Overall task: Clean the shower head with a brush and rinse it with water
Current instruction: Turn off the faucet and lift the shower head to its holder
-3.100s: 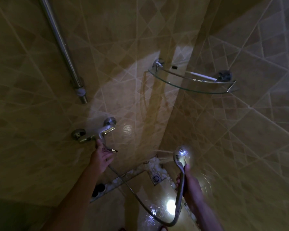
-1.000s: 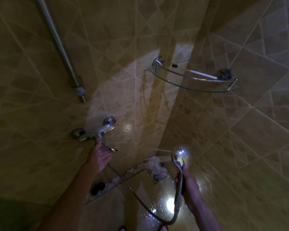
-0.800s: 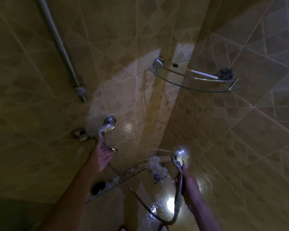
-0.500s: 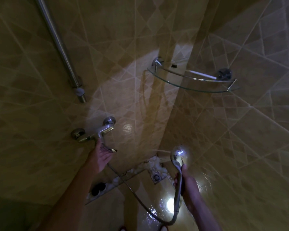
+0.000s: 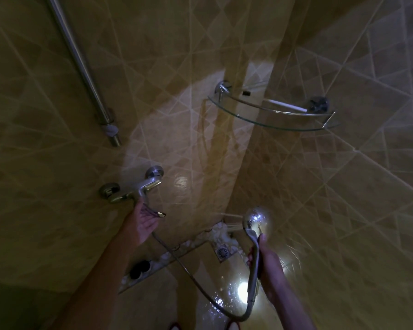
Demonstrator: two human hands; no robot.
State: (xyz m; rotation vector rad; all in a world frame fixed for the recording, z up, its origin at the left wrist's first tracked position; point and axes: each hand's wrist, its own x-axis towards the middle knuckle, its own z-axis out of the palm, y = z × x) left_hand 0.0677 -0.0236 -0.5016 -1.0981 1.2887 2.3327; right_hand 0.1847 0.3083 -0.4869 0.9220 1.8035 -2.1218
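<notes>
Nothing much has shifted since the earlier frames: both hands stay where they were. In the head view, the left hand lies loosely open, palm up, under the mixer tap, fingers touching its lever. To its right and slightly lower, the right hand is wrapped tight around the handle of the shower head, whose round face points away toward the corner, water spraying leftward from it. A hose loops from tap to handle between the hands. High above the right hand, a glass corner shelf carries a white brush.
</notes>
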